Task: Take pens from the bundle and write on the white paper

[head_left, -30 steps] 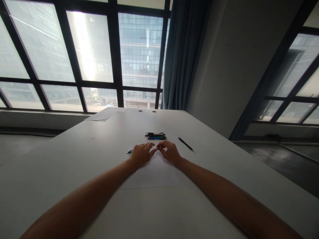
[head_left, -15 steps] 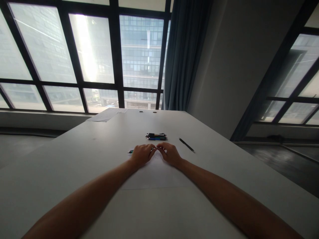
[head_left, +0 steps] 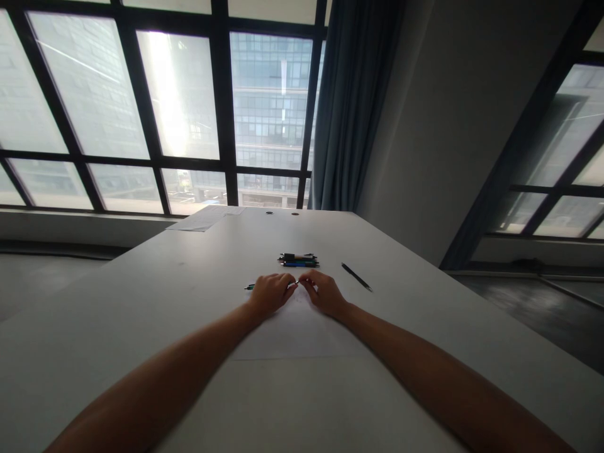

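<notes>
Both hands are up close, fingertips almost meeting over a white paper sheet (head_left: 292, 333) on the white table (head_left: 141, 308). Your left hand (head_left: 271, 294) looks curled around a slim pen (head_left: 250, 287), with its dark end poking out left and its tip aimed at your right hand (head_left: 325, 294). Those fingers (head_left: 306, 284) pinch in at the tip, but I can't tell if they've got it. Further on, a bundle of pens (head_left: 298, 260) lies side by side, probably kept together on purpose, with a lone black pen (head_left: 357, 277) off to its right.
</notes>
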The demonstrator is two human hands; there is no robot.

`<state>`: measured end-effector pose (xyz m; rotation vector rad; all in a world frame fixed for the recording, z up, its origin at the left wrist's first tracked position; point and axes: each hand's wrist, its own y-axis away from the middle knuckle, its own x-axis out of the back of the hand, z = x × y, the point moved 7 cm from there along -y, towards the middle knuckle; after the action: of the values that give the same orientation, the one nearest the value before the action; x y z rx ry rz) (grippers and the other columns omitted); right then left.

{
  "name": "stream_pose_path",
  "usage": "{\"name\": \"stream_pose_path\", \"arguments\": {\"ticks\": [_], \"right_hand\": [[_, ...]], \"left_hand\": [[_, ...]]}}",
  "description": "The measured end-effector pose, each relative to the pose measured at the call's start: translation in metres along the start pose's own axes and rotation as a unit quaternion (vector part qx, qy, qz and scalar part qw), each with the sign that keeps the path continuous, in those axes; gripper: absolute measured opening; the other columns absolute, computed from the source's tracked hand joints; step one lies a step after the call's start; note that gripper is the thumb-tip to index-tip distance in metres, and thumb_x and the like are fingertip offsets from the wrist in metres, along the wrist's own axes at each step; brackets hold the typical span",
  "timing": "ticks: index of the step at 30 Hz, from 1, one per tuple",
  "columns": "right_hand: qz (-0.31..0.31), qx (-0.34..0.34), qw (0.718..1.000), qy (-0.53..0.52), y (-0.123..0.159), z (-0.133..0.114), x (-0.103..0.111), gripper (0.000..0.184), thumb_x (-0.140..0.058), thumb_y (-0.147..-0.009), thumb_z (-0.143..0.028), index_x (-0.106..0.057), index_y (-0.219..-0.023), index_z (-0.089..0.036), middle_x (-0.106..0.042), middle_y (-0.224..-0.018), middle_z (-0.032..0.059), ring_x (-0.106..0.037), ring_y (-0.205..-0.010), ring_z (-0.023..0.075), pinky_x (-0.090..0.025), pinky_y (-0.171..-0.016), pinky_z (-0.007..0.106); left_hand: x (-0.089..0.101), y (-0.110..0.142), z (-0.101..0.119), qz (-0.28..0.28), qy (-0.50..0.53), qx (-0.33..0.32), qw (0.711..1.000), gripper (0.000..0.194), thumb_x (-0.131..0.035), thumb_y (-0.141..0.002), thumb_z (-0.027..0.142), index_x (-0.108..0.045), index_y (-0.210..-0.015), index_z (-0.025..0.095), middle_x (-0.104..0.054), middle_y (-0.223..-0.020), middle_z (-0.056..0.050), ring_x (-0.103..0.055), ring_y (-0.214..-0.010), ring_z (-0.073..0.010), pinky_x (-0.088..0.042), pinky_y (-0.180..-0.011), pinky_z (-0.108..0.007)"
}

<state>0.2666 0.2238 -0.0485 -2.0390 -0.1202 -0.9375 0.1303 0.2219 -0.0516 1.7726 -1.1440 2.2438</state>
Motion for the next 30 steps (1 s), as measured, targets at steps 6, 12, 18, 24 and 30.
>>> {"name": "stream_pose_path", "arguments": {"ticks": [6,12,18,24,30], "right_hand": [[-0.011,0.023,0.999,-0.024,0.000,-0.007,0.001,0.016,-0.047,-0.094,-0.028,-0.061,-0.094,-0.021,-0.067,-0.088,0.0056,-0.061,-0.075,0.0164,-0.049,-0.072,0.029],[-0.017,0.003,0.999,-0.052,0.000,-0.004,-0.001,0.017,-0.051,-0.092,-0.033,-0.062,-0.092,-0.020,-0.066,-0.084,0.0043,-0.059,-0.070,0.0152,-0.049,-0.069,0.029],[-0.020,-0.003,0.998,-0.067,-0.003,-0.005,-0.004,0.013,-0.053,-0.090,-0.029,-0.063,-0.090,-0.020,-0.065,-0.084,0.0037,-0.059,-0.070,0.0146,-0.048,-0.067,0.028],[0.031,-0.091,0.992,0.082,-0.009,0.030,0.016,0.010,-0.054,-0.086,-0.022,-0.064,-0.086,-0.019,-0.066,-0.092,0.0051,-0.058,-0.072,0.0149,-0.045,-0.073,0.029],[-0.037,-0.126,0.968,0.214,-0.007,0.067,0.014,0.016,-0.053,-0.088,-0.021,-0.068,-0.085,-0.017,-0.065,-0.101,0.0084,-0.059,-0.091,0.0188,-0.040,-0.085,0.031]], "left_hand": [[-0.002,0.000,-0.001,-0.002,0.002,-0.008,1.000,0.031,-0.041,-0.098,0.042,-0.063,-0.101,0.022,-0.072,-0.092,-0.005,-0.067,-0.086,-0.0193,-0.046,-0.071,-0.027],[-0.005,-0.001,0.001,-0.007,0.002,-0.023,1.000,0.033,-0.039,-0.099,0.043,-0.064,-0.100,0.021,-0.072,-0.093,-0.006,-0.067,-0.086,-0.0189,-0.046,-0.070,-0.027],[-0.004,0.000,0.002,-0.014,-0.002,-0.024,1.000,0.036,-0.037,-0.099,0.045,-0.064,-0.101,0.021,-0.071,-0.094,-0.006,-0.066,-0.087,-0.0196,-0.046,-0.071,-0.028],[-0.001,0.001,0.002,-0.038,-0.016,0.003,0.999,0.028,-0.045,-0.095,0.041,-0.062,-0.106,0.021,-0.069,-0.098,-0.007,-0.064,-0.090,-0.0204,-0.047,-0.074,-0.030],[0.002,0.003,0.004,-0.043,-0.027,0.005,0.999,0.026,-0.043,-0.092,0.029,-0.063,-0.105,0.020,-0.068,-0.097,-0.007,-0.062,-0.091,-0.0224,-0.048,-0.074,-0.033]]}}
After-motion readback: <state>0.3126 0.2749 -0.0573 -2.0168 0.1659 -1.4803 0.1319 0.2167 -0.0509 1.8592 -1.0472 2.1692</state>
